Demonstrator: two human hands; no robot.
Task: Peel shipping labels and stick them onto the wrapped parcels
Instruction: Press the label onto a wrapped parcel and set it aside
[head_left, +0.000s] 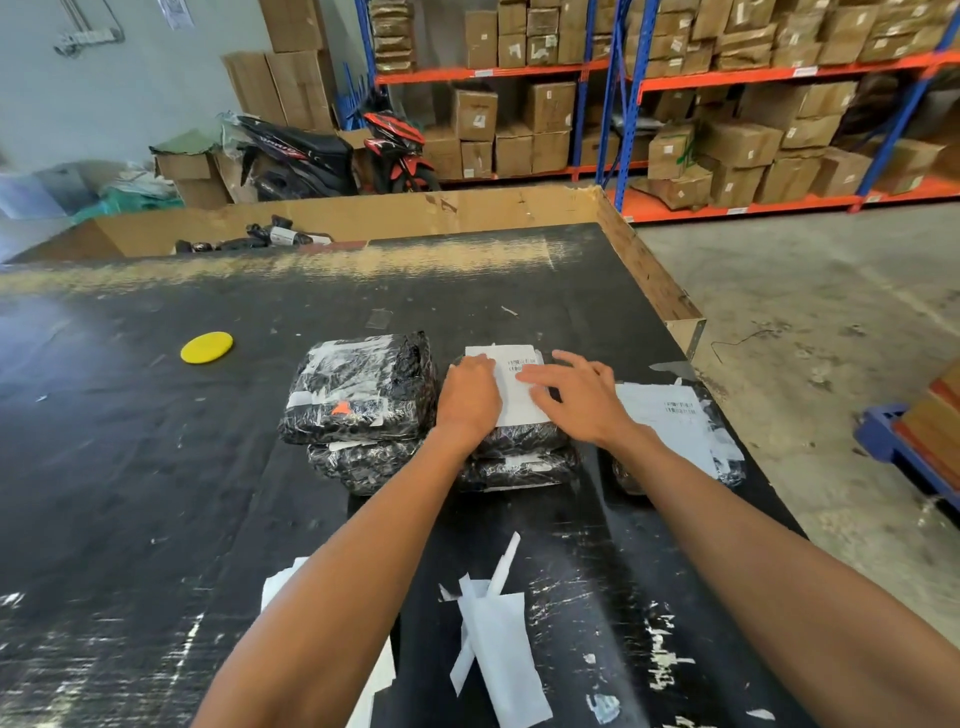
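Both hands flat on a white shipping label (511, 384) atop the middle stack of black wrapped parcels (519, 452) — left hand (470, 397) pressing its left edge, fingers together; right hand (576, 395) fingers spread across its right side. Labelled parcel (680, 431) just right; peeled backing strips (498, 634) near the table (130, 467) edge.

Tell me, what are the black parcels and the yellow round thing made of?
The black parcels look wrapped in shiny plastic film: crinkled, with bright glints. The yellow round thing seems smooth plastic or foam, matte and flat; hard to say which.
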